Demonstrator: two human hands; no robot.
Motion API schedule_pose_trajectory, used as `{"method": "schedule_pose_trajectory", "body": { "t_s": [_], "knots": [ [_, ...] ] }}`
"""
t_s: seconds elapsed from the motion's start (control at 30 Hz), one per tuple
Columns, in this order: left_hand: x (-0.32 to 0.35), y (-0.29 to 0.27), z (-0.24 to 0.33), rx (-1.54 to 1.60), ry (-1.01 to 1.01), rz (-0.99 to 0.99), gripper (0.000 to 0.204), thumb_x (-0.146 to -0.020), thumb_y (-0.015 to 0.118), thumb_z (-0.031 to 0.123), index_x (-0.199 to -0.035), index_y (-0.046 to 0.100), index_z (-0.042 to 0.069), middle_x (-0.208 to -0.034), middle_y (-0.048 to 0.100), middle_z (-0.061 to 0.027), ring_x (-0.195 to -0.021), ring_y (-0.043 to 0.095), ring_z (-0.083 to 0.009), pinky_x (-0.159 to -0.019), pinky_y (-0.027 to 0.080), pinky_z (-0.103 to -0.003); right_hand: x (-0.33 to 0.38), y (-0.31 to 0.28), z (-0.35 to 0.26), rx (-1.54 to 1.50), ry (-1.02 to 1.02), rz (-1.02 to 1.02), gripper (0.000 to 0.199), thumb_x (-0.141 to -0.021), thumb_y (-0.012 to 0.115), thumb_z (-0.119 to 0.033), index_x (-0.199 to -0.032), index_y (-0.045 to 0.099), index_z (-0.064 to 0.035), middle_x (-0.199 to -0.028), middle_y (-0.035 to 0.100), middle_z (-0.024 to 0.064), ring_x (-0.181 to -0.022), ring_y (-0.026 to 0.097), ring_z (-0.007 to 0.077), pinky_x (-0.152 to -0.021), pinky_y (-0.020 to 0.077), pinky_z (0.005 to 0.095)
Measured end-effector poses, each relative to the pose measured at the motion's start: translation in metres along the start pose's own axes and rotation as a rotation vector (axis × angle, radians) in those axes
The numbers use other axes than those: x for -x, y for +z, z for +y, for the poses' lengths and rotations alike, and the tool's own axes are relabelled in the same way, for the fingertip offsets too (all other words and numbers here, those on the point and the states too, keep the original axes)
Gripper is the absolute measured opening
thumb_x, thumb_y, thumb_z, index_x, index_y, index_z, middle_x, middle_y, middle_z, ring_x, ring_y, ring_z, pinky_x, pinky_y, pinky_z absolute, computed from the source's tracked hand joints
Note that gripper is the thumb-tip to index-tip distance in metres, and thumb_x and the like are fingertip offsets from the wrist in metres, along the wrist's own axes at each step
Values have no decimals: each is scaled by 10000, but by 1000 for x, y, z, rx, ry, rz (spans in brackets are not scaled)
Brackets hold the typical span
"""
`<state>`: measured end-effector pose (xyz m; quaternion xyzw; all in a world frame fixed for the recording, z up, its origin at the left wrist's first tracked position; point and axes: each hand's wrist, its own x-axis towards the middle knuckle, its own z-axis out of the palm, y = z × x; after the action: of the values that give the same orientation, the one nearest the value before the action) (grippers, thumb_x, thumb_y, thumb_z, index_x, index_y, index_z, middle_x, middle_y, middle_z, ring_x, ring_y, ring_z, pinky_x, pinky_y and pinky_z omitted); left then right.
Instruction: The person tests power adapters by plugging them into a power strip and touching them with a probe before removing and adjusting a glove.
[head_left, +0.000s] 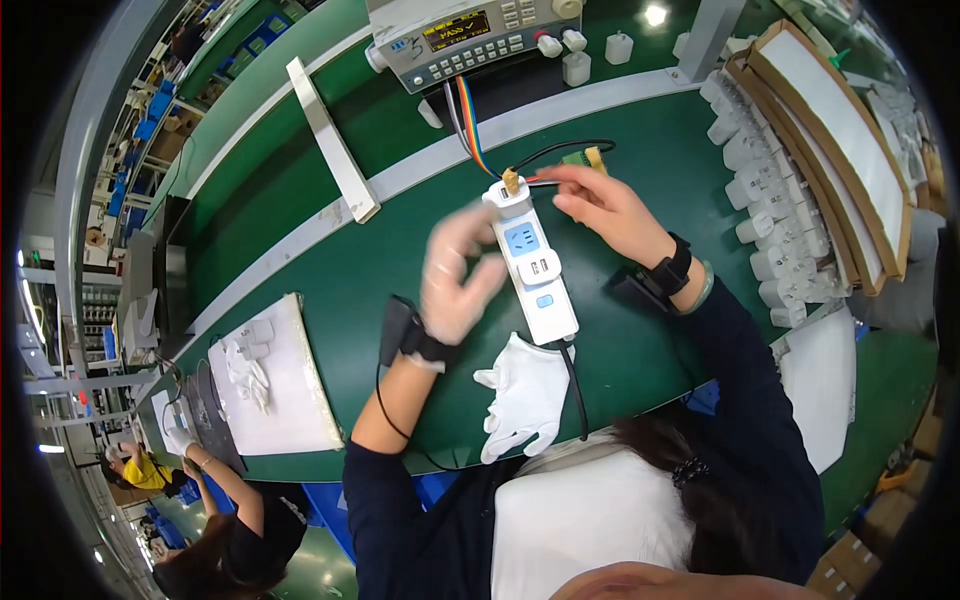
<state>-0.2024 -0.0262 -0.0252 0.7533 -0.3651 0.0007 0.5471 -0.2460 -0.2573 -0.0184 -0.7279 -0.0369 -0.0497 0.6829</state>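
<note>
A white power strip [550, 312] with blue sockets lies lengthwise in front of me. White USB chargers sit on it, one at its far end [512, 203] and another charger [541, 267] midway. A tan plug [511, 181] stands at the far charger, with wires beside it. My left hand [458, 270], in a thin whitish glove, is left of the strip, thumb and fingers apart, fingertips close to the far charger. My bare right hand [620, 215] reaches in from the right. Its thumb and index finger are apart near the wires by the tan plug; I see nothing held.
A test instrument [480, 40] with a lit screen stands at the back. A white glove [525, 395] lies nearest me. Several white chargers [765, 230] line the right, beside cardboard trays [820, 150]. At left lies a white board [295, 390]; another person's hand [183, 440] is beyond it.
</note>
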Motion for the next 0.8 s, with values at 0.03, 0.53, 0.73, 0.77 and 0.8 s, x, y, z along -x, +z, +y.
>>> {"method": "schedule_pose_trajectory", "body": {
  "t_s": [0.03,0.53,0.73,0.77,0.8],
  "knots": [
    [-9,0,-2,3,2,3,579,-743,692,89,-1285,488,69,-1004,630,-88,-877,615,-207,-806,470,-354,-3,6,-4,5,-1,-1,231,-945,518,-178,-1095,616,-32,-788,511,-22,-730,480,67,-674,407,204],
    [-34,39,-67,437,-197,1,491,-767,717,118,-1225,560,35,-1049,628,-87,-976,595,-175,-885,462,-309,24,21,-32,332,-248,-130,123,-861,583,-101,-896,633,6,-881,606,62,-785,551,167,-678,442,267],
    [-48,21,-43,532,-160,161,512,-790,692,82,-1271,524,34,-1101,604,-88,-1017,581,-180,-911,453,-321,31,23,-22,525,-280,-92,90,-830,612,-79,-877,634,-5,-877,603,61,-762,546,192,-672,445,277],
    [-53,15,-37,638,-147,248,531,-791,690,81,-1288,510,36,-1106,601,-90,-1027,578,-184,-914,452,-325,31,24,-19,523,-329,-81,86,-824,619,-75,-874,635,-7,-876,603,62,-759,546,198,-672,446,279],
    [-64,2,-38,326,-24,316,552,-790,691,105,-1302,494,41,-1110,601,-109,-1027,583,-220,-911,455,-326,32,25,-17,522,-376,-71,83,-817,625,-70,-872,636,-9,-875,603,63,-756,545,204,-672,446,282]
  ]
}}
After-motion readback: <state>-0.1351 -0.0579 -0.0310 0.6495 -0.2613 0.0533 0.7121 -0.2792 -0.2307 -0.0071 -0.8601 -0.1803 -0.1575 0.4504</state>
